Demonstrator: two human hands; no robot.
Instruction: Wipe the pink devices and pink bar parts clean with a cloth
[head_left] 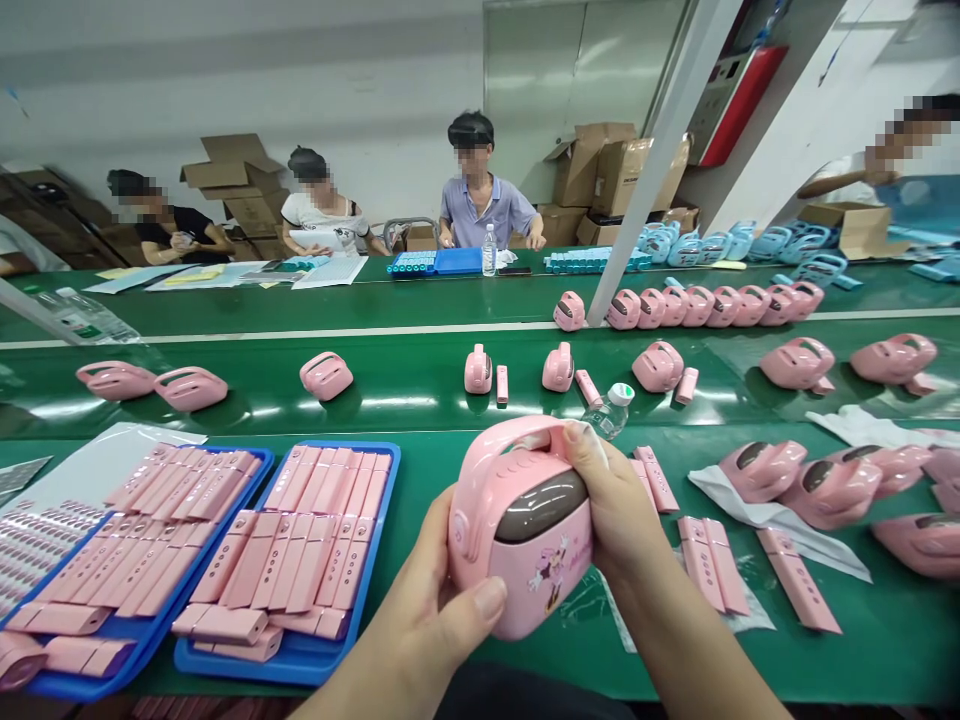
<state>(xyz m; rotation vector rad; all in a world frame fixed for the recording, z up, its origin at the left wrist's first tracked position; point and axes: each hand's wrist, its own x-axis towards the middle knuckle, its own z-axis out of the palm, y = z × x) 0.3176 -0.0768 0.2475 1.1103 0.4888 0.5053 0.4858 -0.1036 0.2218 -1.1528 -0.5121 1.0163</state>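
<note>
A rounded pink handled case (pixel 517 590) is held up in front of me, tilted slightly. It has a dark glossy window (pixel 541 506) and a cartoon mouse print on its front. My left hand (pixel 435 600) wraps its left side, the thumb lying on the lower front. My right hand (pixel 619 490) grips the upper right near the handle (pixel 487 450), with something white and cloth-like at the fingertips. Two blue trays (pixel 180 668) of pink oblong pieces (pixel 255 560) lie to the left of my hands. Loose pink pieces (pixel 709 565) rest on the table at right.
More pink cases (pixel 832 490) sit on white cloth at right. Others (pixel 326 377) stand along the green belt (pixel 397 400) beyond. A clear bottle (pixel 609 412) is just behind my held case. Several people sit across, one person (pixel 487 205) directly opposite. A sticker sheet (pixel 45 540) lies far left.
</note>
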